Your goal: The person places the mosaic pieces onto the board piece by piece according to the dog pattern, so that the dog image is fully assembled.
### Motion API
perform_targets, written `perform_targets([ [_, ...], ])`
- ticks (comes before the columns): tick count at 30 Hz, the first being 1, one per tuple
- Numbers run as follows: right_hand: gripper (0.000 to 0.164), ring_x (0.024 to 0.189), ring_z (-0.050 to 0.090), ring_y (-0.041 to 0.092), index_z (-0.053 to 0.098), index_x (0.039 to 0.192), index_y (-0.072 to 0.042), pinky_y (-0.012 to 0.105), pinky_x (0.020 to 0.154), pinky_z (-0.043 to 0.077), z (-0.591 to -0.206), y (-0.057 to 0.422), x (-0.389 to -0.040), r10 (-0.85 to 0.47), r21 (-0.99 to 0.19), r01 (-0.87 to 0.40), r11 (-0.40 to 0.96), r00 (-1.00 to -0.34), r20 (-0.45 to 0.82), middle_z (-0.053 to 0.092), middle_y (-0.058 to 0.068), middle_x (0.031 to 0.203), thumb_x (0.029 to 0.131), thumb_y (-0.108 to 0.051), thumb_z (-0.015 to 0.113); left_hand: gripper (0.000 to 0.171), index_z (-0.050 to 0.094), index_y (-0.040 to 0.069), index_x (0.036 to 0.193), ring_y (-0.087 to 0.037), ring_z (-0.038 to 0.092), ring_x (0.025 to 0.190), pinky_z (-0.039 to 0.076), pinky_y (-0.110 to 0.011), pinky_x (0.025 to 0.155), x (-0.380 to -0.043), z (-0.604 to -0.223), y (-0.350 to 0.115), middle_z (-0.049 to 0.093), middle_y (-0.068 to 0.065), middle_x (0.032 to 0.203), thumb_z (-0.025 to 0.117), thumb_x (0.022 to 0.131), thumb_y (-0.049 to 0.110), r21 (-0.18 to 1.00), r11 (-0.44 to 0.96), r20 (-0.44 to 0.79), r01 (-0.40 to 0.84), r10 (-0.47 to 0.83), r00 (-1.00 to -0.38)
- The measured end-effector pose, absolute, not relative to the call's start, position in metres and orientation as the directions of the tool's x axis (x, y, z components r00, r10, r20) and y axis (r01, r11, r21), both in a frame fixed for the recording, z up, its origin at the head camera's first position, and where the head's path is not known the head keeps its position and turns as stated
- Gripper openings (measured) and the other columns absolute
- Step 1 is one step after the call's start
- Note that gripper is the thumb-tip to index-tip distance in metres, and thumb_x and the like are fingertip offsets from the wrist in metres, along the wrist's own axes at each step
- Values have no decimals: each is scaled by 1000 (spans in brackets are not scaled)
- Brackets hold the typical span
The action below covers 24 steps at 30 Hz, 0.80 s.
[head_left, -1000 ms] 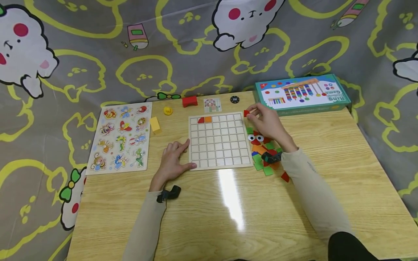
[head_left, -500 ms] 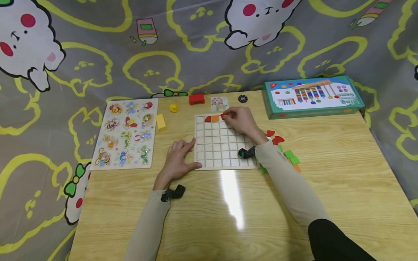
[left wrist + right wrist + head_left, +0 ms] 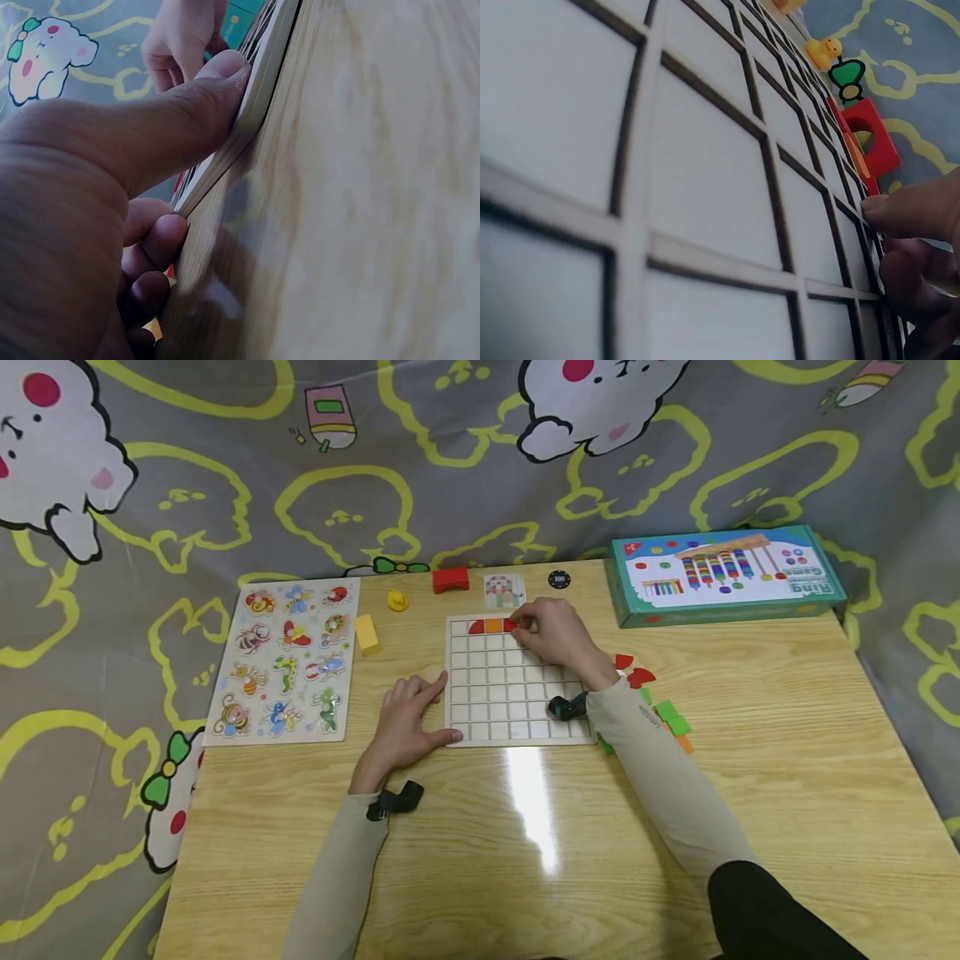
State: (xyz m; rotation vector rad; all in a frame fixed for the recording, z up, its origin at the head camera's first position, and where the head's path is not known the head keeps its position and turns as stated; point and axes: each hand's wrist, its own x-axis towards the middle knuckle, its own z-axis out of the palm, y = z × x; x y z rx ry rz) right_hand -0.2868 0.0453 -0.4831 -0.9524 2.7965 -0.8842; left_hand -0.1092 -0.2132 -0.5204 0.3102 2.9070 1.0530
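A square wooden grid board lies on the table. In its far row sit a red quarter-round tile and an orange square tile. Beside the orange one, over the neighbouring cell, is another red tile, its right end pinched between my right hand's thumb and fingertips. In the right wrist view the thumb covers part of that row. My left hand spreads along the board's left edge: its thumb lies over the near corner, and the index fingertip touches farther up the edge.
Loose green tiles and red tiles lie right of the board, partly under my right sleeve. Behind it are a card, a black chip, a red block and a yellow duck. An insect puzzle and a boxed game flank it.
My right hand has carried the red tile left from beside the board's far right corner, and the tile is now down beside the orange one. My left hand stays at the board's edge.
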Motion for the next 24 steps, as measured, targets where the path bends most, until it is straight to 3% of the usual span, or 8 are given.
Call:
perform_targets([
  [10, 23, 85, 60, 20, 74, 109, -14, 41, 78, 46, -491, 43, -289, -513, -619, -467, 632, -850, 118, 66, 3, 94, 89, -25, 72, 97, 39, 18, 153, -19, 33, 89, 24, -34, 81, -108, -521, -212, 46, 1, 100, 84, 73, 51, 632, 755, 45, 174, 188, -981],
  [17, 16, 80, 59, 18, 78, 100, -16, 38, 74, 43, -494, 43, -290, -481, -627, -441, 642, -869, 119, 68, 2, 90, 88, -26, 73, 97, 40, 17, 152, -19, 34, 90, 24, -34, 81, -108, -520, -210, 46, 0, 100, 83, 73, 52, 633, 752, 55, 184, 193, -980],
  [24, 21, 80, 60, 18, 76, 106, -14, 37, 76, 44, -490, 49, -290, -511, -666, -423, 614, -856, 72, 69, 2, 91, 88, -23, 74, 97, 40, 18, 152, -19, 34, 90, 24, -35, 82, -108, -523, -209, 47, 0, 102, 84, 72, 51, 621, 759, 69, 195, 195, -978],
])
